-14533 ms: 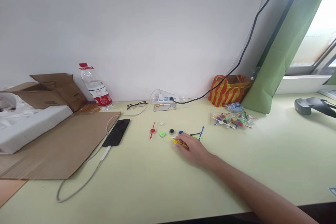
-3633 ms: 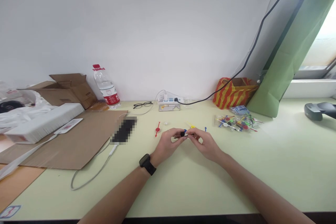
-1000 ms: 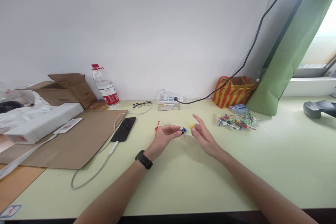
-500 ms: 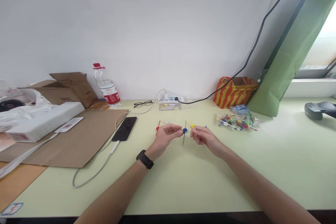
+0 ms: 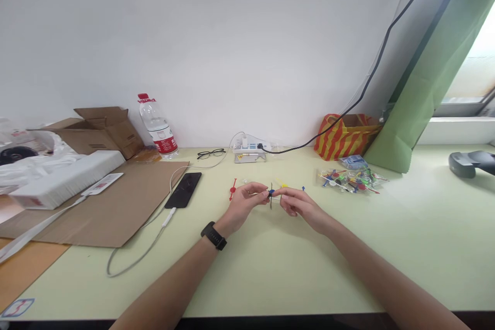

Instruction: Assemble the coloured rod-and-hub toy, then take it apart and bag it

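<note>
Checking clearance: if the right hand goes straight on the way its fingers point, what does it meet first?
The small blue-and-black piece pinched in the left hand. The right hand points left at it and is at or nearly on it; depth is unclear. The left hand lies just beyond.

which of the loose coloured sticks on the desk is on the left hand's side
The red stick, lying just left of the left hand. The yellow one and the blue one lie beyond the right hand.
</note>
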A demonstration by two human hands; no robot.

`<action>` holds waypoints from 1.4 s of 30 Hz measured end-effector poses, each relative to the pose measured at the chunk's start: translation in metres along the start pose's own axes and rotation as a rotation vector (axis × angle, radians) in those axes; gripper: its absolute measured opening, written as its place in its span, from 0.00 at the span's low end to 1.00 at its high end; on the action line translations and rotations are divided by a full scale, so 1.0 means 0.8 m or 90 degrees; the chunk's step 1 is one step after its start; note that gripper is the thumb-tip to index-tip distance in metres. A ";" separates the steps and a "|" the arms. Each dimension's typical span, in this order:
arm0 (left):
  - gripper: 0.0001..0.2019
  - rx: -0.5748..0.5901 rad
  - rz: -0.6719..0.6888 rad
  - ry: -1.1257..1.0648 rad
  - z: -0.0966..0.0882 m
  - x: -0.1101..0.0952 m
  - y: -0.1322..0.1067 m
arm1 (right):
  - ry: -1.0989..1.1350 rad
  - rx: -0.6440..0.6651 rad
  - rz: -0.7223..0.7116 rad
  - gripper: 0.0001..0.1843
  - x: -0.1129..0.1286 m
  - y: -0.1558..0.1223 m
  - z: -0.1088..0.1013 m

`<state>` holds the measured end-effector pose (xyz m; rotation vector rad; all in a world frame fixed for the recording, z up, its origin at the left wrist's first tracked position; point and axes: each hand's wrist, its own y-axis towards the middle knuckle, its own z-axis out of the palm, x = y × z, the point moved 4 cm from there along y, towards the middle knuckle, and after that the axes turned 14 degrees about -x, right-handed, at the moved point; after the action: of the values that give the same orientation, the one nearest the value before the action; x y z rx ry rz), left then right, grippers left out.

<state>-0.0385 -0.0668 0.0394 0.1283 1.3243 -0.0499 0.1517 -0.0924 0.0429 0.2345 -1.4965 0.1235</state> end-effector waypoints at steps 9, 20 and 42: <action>0.14 0.008 -0.036 -0.034 -0.001 0.000 0.000 | -0.017 -0.033 -0.022 0.22 0.005 -0.001 -0.003; 0.17 -0.060 0.041 0.021 -0.003 -0.003 0.003 | 0.125 -0.055 0.130 0.26 -0.008 0.003 -0.005; 0.17 -0.032 0.040 0.049 -0.002 0.003 0.003 | 0.142 0.002 0.135 0.26 -0.009 0.003 0.005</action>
<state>-0.0391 -0.0644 0.0370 0.1302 1.3967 0.0417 0.1467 -0.0903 0.0364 0.0613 -1.2960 0.3127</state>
